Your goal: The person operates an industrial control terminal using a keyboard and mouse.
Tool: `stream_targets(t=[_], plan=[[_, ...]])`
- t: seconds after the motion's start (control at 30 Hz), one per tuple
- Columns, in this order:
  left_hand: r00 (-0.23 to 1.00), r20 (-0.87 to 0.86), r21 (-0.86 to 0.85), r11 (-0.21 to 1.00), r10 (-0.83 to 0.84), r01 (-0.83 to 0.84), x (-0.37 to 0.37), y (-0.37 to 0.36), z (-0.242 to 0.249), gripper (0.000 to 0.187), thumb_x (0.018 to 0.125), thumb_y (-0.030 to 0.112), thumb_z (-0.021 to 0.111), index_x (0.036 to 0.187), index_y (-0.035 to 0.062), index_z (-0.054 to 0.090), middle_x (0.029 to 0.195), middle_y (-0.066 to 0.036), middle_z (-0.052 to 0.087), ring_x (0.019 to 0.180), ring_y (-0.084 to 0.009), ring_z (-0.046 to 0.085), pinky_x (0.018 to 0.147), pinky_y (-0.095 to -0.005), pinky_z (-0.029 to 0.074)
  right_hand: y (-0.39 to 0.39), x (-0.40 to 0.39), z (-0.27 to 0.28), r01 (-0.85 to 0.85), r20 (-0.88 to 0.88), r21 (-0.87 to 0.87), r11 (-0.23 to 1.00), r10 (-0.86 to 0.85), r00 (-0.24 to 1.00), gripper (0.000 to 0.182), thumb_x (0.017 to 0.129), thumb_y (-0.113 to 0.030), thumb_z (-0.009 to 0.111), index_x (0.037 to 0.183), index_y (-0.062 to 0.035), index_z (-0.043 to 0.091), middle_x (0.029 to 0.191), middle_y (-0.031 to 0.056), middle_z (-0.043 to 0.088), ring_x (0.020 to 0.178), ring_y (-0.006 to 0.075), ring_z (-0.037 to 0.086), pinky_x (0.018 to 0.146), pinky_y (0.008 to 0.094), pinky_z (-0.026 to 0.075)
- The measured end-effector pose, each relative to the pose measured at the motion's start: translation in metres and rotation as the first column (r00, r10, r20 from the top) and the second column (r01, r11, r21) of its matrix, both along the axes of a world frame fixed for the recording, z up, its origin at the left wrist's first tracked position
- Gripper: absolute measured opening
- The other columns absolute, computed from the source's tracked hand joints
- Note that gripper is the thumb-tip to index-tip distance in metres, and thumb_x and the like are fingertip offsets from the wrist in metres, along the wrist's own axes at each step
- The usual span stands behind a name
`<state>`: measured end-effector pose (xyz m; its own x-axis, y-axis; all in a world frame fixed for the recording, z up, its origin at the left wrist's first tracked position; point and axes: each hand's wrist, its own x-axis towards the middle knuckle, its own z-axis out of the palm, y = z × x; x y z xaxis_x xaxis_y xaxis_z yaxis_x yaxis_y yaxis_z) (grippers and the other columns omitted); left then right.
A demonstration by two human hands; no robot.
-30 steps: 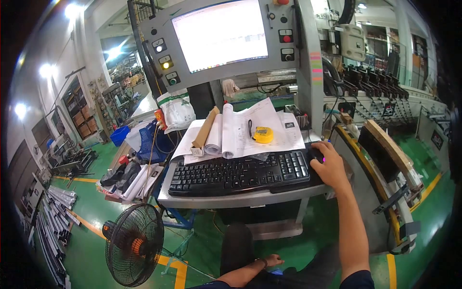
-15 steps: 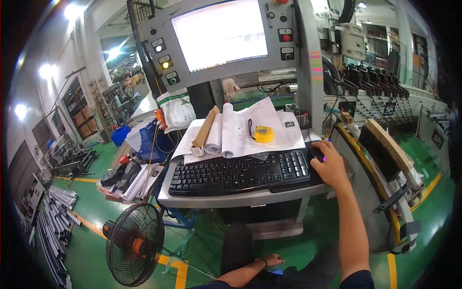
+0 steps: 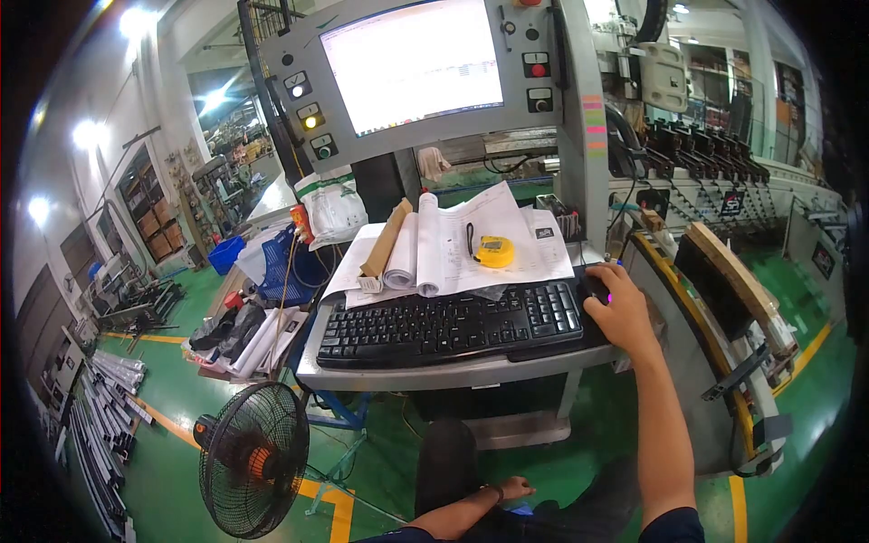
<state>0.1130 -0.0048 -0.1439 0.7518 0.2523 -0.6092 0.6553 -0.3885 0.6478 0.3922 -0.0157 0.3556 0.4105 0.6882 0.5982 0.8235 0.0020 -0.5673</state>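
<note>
My right hand (image 3: pixel 617 306) is wrapped over a dark computer mouse (image 3: pixel 595 288) at the right end of the desk, where a small pink-purple light glows beside the fingers. Low in the view, my left hand (image 3: pixel 516 489) rests over my lap with its fingers loosely extended and nothing seen in them. Left of the mouse lies a black keyboard (image 3: pixel 453 326). Behind the keys are paper drawings (image 3: pixel 534 226), partly rolled, with a yellow tape measure (image 3: pixel 494 252) on top and a strip of brown cardboard (image 3: pixel 386 240) at their left.
A lit monitor (image 3: pixel 412 68) in a grey button panel stands above the desk (image 3: pixel 407 380). At lower left is a black fan (image 3: pixel 253 460). A white bag (image 3: pixel 331 210) sits behind the papers. To the right, boards (image 3: pixel 738 281) lean beside a machine. Metal profiles (image 3: pixel 95 443) lie at far left.
</note>
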Motion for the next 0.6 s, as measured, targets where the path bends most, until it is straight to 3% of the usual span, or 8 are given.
stream_targets(t=[0.6], plan=[[1.0, -0.025, -0.05, 0.999, 0.002, -0.003, 0.0, 0.0021, -0.0056, 0.076, 0.106, 0.064, 0.067, 0.146, -0.0009, 0.071, 0.151, -0.024, 0.069, 0.138, -0.0406, 0.066, 0.116, -0.0522, 0.05, -0.0005, -0.0001, 0.0015, -0.005, -0.005, -0.005, 1.0, 0.005, 1.0, 0.051, 0.089, -0.023, 0.071, 0.137, -0.0069, 0.074, 0.148, 0.0168, 0.068, 0.13, 0.0412, 0.069, 0.111, 0.0472, 0.055]])
